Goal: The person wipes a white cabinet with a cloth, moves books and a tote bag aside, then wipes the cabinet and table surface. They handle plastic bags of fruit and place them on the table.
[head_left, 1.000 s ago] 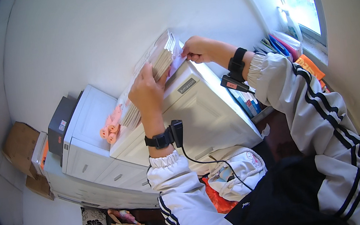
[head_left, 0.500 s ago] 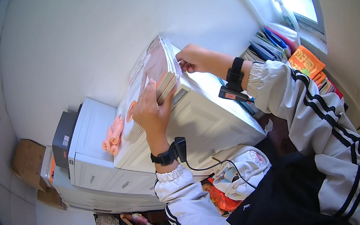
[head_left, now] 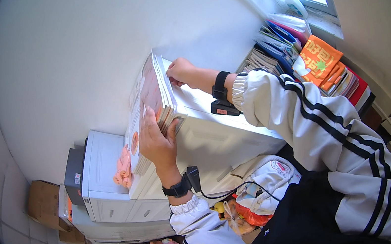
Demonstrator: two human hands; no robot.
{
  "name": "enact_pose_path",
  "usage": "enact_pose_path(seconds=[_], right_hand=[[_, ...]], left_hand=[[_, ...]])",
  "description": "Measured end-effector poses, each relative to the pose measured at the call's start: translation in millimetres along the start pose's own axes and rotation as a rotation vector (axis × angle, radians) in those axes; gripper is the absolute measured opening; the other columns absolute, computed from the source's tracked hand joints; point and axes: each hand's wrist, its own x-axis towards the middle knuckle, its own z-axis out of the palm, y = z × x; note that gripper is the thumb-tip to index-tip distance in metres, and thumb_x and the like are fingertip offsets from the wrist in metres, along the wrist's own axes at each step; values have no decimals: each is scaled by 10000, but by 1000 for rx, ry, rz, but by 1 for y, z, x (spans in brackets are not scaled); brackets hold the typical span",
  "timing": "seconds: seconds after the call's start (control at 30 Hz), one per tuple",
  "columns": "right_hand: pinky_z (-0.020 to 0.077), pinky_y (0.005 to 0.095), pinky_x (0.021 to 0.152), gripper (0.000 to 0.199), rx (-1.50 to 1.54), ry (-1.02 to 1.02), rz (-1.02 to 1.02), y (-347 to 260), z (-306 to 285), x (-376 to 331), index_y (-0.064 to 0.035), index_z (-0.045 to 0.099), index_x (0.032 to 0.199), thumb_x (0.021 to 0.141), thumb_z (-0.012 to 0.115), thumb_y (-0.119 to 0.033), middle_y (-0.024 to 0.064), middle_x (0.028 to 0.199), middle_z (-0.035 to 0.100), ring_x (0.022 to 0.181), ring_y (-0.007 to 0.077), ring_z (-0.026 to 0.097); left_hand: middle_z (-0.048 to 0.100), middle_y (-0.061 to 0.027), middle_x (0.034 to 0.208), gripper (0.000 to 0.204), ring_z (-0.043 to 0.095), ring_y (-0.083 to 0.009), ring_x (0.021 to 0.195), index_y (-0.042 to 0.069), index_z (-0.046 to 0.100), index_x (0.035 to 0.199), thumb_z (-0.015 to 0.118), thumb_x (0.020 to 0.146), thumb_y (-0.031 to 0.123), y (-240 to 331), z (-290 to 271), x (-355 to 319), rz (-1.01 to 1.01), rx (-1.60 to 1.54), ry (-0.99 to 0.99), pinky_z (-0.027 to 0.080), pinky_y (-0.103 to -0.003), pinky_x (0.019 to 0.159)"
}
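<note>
A thick stack of magazines or booklets (head_left: 150,91) with pale pink covers lies on top of a white cabinet (head_left: 223,140). My left hand (head_left: 156,137) grips its near end, fingers over the cover and thumb against the page edges. On the stack's right side, my right hand (head_left: 179,72) is closed, with fingertips curled in next to the edges at the far end. Whether anything is pinched in those fingers is hidden. Pink soft-looking figures (head_left: 123,168) lie to the left of the stack. Both wrists wear black straps with small devices.
At right, folders (head_left: 285,34), an orange printed bag (head_left: 319,58) and piled books sit below a window, with a spray bottle (head_left: 292,2) on its sill. A dark grey boxy device (head_left: 73,169) and cardboard boxes stand left. A white cloth bag (head_left: 267,187) is below the cabinet.
The view has shifted, showing more of the right-hand shelf items. My left hand still grips the stack. My right hand stays closed by its right edge.
</note>
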Motion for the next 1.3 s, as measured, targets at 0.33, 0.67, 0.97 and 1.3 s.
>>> enact_pose_path(seconds=[0.33, 0.67, 0.97, 1.3], right_hand=[[427, 319, 420, 28, 51, 32, -41, 2, 12, 34, 1, 585, 806, 812, 611, -7, 96, 621, 577, 470, 188, 553], [509, 383, 584, 131, -13, 69, -26, 3, 18, 27, 23, 580, 986, 869, 532, -8, 165, 871, 615, 716, 267, 627], [524, 435, 791, 284, -264, 203, -107, 0, 33, 15, 99, 616, 1081, 888, 488, -64, 267, 1085, 654, 1003, 368, 668], [404, 300, 456, 308, -468, -127, 7, -10, -25, -7, -82, 627, 1101, 944, 526, -328, 90, 792, 662, 563, 165, 570]], left_hand=[[707, -134, 996, 516, 686, -284, 823, 17, 637, 1157, 671, 884, 453, -4, 10, -8, -111, -11, 117, 541, -342, 692], [706, -103, 961, 523, 681, -290, 805, 33, 638, 1109, 661, 872, 499, -4, 8, -4, -88, 35, 99, 537, -363, 693], [709, -136, 961, 516, 679, -302, 805, 3, 651, 1096, 707, 845, 450, 3, 2, 2, -74, -30, 104, 527, -364, 681], [681, -103, 926, 479, 653, -302, 767, 70, 639, 1127, 624, 890, 486, -1, 12, -3, -81, 20, 74, 502, -394, 657]])
